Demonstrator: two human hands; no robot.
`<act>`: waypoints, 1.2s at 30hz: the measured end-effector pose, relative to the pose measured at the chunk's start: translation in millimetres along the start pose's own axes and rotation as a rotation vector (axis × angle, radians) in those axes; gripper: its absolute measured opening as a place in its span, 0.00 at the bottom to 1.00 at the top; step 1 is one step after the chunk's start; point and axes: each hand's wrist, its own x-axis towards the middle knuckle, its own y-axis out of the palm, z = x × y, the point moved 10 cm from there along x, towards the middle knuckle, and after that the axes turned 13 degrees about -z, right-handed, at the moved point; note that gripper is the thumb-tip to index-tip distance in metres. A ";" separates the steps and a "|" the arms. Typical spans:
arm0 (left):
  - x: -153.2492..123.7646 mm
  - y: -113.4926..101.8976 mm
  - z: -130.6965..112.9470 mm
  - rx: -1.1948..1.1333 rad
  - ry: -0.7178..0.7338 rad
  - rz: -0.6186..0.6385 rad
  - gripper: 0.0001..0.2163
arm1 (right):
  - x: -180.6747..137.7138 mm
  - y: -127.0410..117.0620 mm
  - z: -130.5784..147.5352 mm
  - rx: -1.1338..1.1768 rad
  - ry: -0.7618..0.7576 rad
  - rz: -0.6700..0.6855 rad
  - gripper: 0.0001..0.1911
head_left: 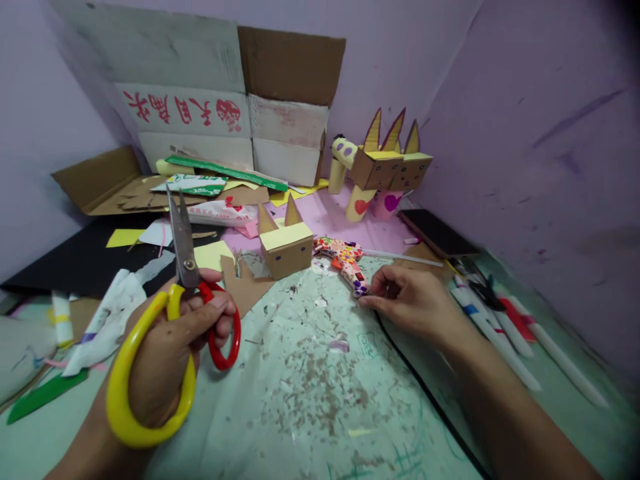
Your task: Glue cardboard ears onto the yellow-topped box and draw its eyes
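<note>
My left hand (170, 353) is closed around a pair of scissors (187, 263) with one yellow and one red handle loop. Their blades point up and away, slightly parted. On the right, the fingertips of my right hand (413, 297) are pinched at the handle end of a flower-patterned glue gun (345, 257), where its black cord (425, 387) comes out. The glue gun lies on the table, with a white glue stick (405, 257) behind it. Beside its nozzle stands a small cardboard box head (287, 250) with two pointed ears and drawn eyes.
Two box-headed figures (377, 170) on paper-tube legs stand at the back right. A large carton (200, 107) leans on the wall above cardboard and paper scraps. Markers (500, 327) lie at the right; a crumpled white wrapper (113, 320) lies left. The green tabletop (280, 400) is stained.
</note>
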 end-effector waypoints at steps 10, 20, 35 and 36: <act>-0.2 -0.3 -0.9 -0.002 0.001 0.014 0.17 | 0.0 0.8 -2.0 -0.143 -0.074 -0.003 0.04; -0.7 -6.5 -8.3 -0.109 -0.007 0.002 0.16 | -7.1 21.9 55.2 0.238 -0.168 0.022 0.06; 1.3 -11.0 -13.6 -0.228 0.018 0.037 0.11 | -10.3 78.9 124.7 0.098 -0.492 0.131 0.06; 1.1 -10.4 -13.3 -0.230 0.018 0.045 0.11 | -10.6 77.0 121.5 0.095 -0.490 0.130 0.07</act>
